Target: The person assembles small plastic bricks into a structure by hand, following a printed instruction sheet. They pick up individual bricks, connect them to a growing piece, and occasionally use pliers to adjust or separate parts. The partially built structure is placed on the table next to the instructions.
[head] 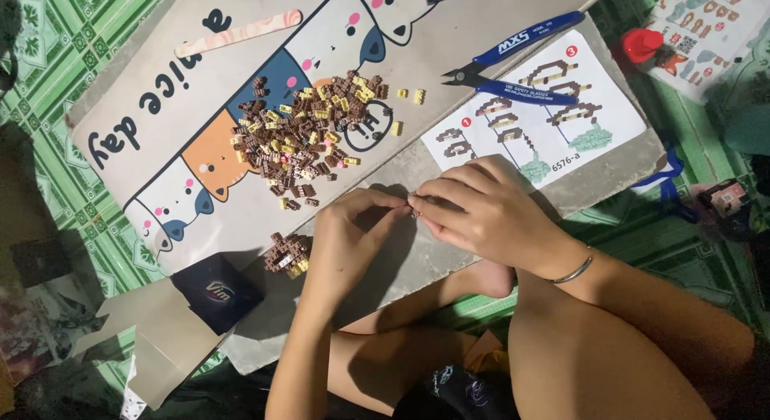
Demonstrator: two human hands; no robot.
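Note:
My left hand (350,234) and my right hand (481,211) meet fingertip to fingertip over a grey board (401,175), pinching a very small brown brick piece (415,205) between them. A heap of tiny brown and yellow bricks (313,135) lies just beyond my hands on a cartoon-cat mat (160,107). A small built cluster of brown bricks (286,255) rests beside my left wrist. A printed instruction sheet (545,115) lies past my right hand.
Blue-handled cutters (513,67) sit across the sheet's top. A pink striped nail file (238,32) lies at the mat's far end. A red object (642,44) and another leaflet (706,27) are at the upper right. Torn cardboard (152,332) lies at lower left. Green patterned flooring surrounds everything.

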